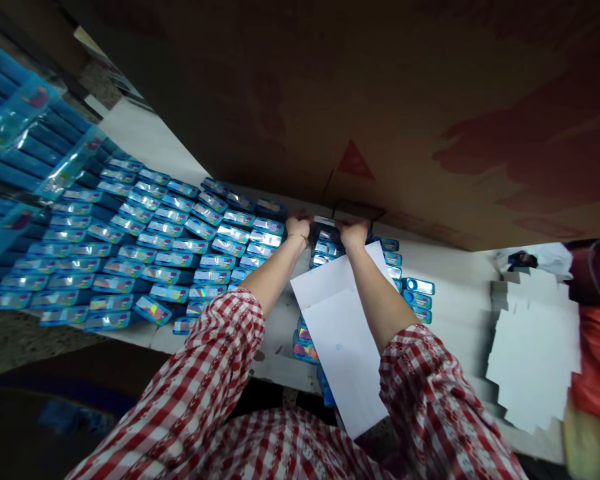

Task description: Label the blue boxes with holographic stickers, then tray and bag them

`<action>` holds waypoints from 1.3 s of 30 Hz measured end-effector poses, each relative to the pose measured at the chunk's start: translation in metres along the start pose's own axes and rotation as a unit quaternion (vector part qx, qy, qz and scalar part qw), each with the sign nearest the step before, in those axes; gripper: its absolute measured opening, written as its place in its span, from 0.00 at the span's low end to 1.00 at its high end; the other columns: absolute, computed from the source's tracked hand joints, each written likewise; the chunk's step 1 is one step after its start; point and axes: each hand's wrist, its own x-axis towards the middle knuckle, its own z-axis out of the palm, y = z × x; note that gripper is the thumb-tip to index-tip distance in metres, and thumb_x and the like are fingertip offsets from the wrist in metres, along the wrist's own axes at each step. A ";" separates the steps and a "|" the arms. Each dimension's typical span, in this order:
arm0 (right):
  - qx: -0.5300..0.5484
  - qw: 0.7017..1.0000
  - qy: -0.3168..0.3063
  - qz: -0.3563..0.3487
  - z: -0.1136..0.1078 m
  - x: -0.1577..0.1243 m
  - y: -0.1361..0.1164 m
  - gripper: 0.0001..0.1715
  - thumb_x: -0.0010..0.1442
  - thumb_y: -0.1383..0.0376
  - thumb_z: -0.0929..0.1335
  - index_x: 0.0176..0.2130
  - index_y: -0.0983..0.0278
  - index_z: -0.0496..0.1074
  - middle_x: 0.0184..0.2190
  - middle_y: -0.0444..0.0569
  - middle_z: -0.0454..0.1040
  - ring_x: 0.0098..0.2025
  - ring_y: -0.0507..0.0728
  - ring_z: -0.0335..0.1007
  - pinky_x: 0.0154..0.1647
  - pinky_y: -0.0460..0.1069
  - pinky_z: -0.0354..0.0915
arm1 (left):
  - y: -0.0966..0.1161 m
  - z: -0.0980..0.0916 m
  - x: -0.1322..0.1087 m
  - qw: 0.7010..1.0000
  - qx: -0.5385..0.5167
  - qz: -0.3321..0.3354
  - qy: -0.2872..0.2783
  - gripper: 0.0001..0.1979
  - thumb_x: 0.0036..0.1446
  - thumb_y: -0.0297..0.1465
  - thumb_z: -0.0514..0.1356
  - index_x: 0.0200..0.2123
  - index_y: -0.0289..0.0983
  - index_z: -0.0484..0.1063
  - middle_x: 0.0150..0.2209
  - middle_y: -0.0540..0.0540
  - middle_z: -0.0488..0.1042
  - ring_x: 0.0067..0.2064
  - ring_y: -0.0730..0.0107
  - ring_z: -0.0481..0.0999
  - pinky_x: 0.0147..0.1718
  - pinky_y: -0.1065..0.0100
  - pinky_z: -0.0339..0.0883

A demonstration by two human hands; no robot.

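Observation:
My left hand [300, 227] and my right hand [354, 235] reach to the far side of the table, close to the large cardboard box. Both look closed at the two ends of a small pale-edged thing [325, 221]; the dim light and blur hide its kind. Just below it lie several shiny blue packs [329, 248] in a column. Under my right forearm rests a flat white sheet of card [345, 340], slanting toward my body and covering part of the packs beneath. Several more blue packs [265, 238] stand in rows beside my left hand.
A big brown carton [330, 87] looms across the back. Blue packs [165, 243] fill the left of the white table [460, 293], with larger wrapped bundles [30, 127] beyond. Stacked white card pieces [535, 353] lie right, beside a red bag [597, 363].

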 end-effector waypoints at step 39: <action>-0.444 0.852 -0.075 -0.266 -0.183 -0.051 0.127 0.22 0.66 0.66 0.56 0.42 0.70 0.75 0.38 0.59 0.74 0.44 0.56 0.64 0.44 0.57 0.50 | -0.087 -0.151 -0.173 0.832 0.426 0.336 -0.118 0.24 0.63 0.40 0.45 0.55 0.32 0.64 0.54 0.35 0.68 0.57 0.61 0.65 0.57 0.58 0.57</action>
